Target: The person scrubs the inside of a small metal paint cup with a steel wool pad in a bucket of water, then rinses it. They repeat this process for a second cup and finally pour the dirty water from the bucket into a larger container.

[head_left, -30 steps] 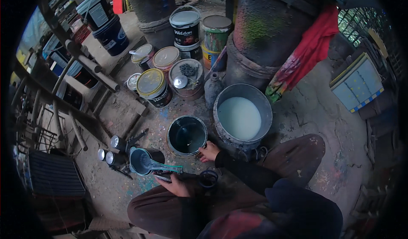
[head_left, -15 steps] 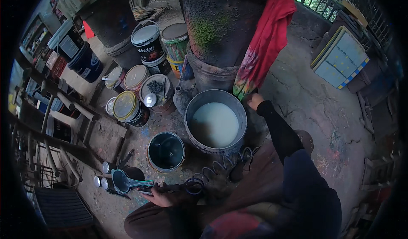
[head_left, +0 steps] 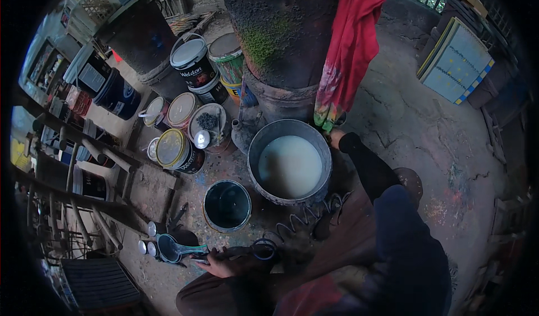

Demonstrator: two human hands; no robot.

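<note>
My right hand (head_left: 337,138) is closed at the green lower tip of a long red cloth (head_left: 355,41). The cloth hangs against a tall, moss-stained drum (head_left: 275,41). Just left of this hand stands a wide metal pot (head_left: 254,173) of cloudy whitish liquid. My left hand (head_left: 218,266) is low in view, its fingers curled by the handle end of a teal dipper (head_left: 168,248) and a dark, long object; what exactly they grip is unclear. Between my hands sits a smaller bucket (head_left: 206,217) of dark liquid.
Several lidded paint buckets (head_left: 182,109) crowd the far left. A coiled hose (head_left: 306,217) runs between the pot and my legs. Silver-ended cans (head_left: 151,248) lie by the dipper. Wooden bars (head_left: 84,203) stand at left; a patterned panel (head_left: 457,63) leans far right.
The view has shifted slightly, so most things sit a little farther right and lower. My right hand is marginally nearer the pot, still at the cloth's tip. My left hand keeps its place beside the dipper.
</note>
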